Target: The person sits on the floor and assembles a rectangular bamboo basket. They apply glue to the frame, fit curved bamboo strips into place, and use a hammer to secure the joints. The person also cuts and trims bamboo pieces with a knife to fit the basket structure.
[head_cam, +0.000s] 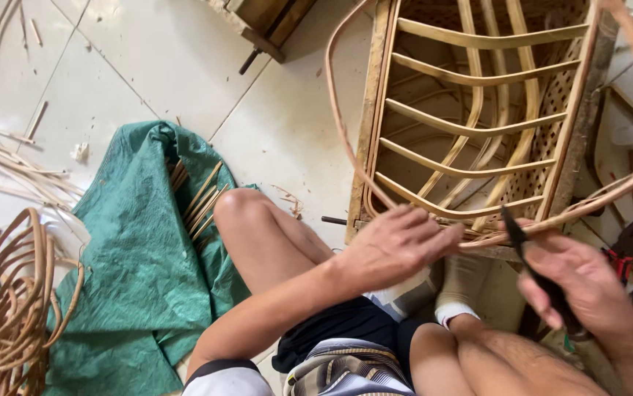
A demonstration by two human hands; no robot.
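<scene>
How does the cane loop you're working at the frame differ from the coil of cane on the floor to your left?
The cane strip is a single long strand arching in one wide loop around the rattan frame; the cane coil is many strands wound in a tight bundle. The strip is gripped by the left hand, with the right hand holding a dark knife; the coil lies untouched. Both are tan.

Ahead of me the slatted bamboo chair frame [470,117] blocks the way, with only narrow gaps between slats. Left of it I see open white tiled floor [184,66], bounded by the crumpled green tarp [133,264] and the coiled rattan bundle [8,308].
</scene>
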